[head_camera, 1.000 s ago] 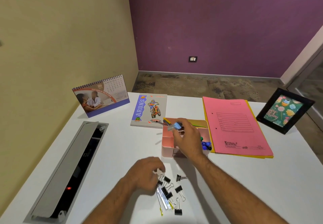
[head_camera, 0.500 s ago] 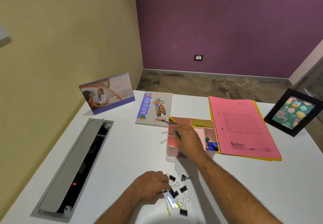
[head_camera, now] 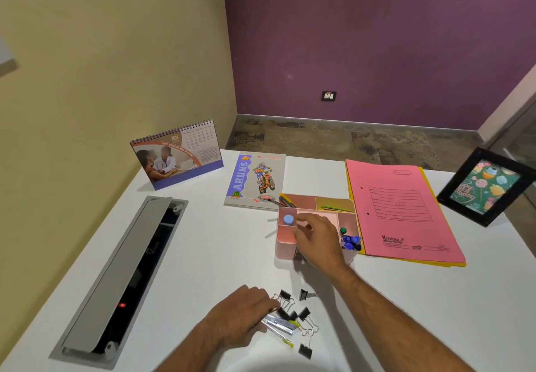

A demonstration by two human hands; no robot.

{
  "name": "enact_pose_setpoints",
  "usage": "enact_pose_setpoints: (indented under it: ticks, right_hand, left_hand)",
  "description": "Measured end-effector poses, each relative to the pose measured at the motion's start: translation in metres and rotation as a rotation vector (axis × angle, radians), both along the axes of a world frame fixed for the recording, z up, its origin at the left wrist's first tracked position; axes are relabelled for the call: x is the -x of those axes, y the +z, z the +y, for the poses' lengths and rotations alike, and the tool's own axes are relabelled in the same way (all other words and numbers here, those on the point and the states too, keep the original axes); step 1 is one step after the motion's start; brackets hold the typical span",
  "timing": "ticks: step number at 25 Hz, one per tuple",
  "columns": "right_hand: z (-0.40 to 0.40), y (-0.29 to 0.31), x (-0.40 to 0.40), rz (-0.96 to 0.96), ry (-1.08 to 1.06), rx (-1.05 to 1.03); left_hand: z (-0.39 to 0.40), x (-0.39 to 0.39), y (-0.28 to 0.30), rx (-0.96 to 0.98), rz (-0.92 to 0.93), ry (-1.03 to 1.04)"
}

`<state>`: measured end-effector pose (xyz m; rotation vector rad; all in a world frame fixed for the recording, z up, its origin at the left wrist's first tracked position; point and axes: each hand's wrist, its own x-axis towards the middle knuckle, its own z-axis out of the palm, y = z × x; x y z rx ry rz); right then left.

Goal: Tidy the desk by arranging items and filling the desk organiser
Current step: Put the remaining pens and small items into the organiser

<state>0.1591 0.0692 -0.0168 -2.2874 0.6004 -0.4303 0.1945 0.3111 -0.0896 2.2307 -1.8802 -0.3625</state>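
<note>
1. A pink desk organiser (head_camera: 282, 245) is seen on the white desk (head_camera: 232, 255), near the middle and towards the far edge, between a notebook (head_camera: 255, 180) and a pink folder (head_camera: 400, 212).
2. A blue-capped item (head_camera: 288, 220) is stood in the organiser's left compartment; pens (head_camera: 287, 201) are held in its far left section, coloured sticks (head_camera: 336, 207) in its far right one, and blue and green caps (head_camera: 349, 239) in its right side.
3. The right hand (head_camera: 316, 239) is held over the organiser with fingers loosely bent and nothing gripped; its fingertips (head_camera: 301, 228) lie just beside the blue-capped item.
4. The left hand (head_camera: 243, 318) is rested on the desk near the near edge, fingers curled down onto a pile of black binder clips (head_camera: 293, 310) and a silvery packet (head_camera: 280, 323); whether anything is pinched cannot be told.
5. One clip (head_camera: 306, 294) lies apart on the far side of the pile, another (head_camera: 305, 350) nearer the edge.
6. A desk calendar (head_camera: 177, 155) is stood at the far left corner, a framed picture (head_camera: 487, 187) near the right edge, and a cable hatch (head_camera: 124, 273) is set along the left edge.
</note>
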Motion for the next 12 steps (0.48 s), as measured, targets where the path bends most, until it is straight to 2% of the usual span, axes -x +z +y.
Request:
enact_pose_setpoints:
  ticks: [5,12]
  right_hand:
    - [0.005,0.0,0.016,-0.085,-0.039,-0.254]
    - [0.014,0.009,0.028,-0.139,0.178,-0.504]
  left_hand:
    - [0.007,-0.001,0.002,0.131,0.154,0.125]
    - [-0.026,-0.005,0.034,0.541,0.568,0.603]
